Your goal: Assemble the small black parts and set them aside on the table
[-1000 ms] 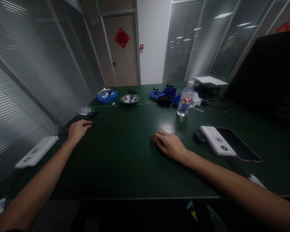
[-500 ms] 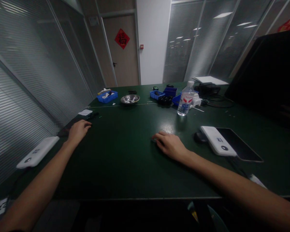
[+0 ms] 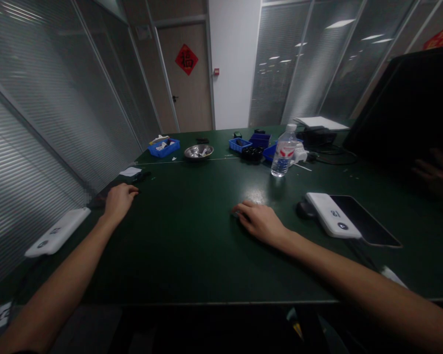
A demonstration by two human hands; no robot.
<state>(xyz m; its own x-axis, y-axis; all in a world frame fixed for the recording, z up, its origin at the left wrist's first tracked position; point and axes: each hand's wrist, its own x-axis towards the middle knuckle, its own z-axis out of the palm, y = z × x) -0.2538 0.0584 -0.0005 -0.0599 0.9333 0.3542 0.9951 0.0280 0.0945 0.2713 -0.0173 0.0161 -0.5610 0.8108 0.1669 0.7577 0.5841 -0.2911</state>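
My left hand rests at the left part of the dark green table. Its fingers are drawn together, with a small dark bit at the fingertips that I cannot make out. Near those fingers lie a dark object and a white paper. Toward the middle, my right hand lies low on the tabletop, palm down with bent fingers. A small pale spot shows under its fingertips, too unclear to name. Beyond this hand stands a clear water bottle with a white cap.
A white power bank lies over a dark tablet at right; another power bank is far left. Further back are a metal bowl, blue trays and cables. A large black screen and another, blurred hand are at right.
The blurred hand at the right edge shows more fully now, further into view. My two hands have hardly moved.
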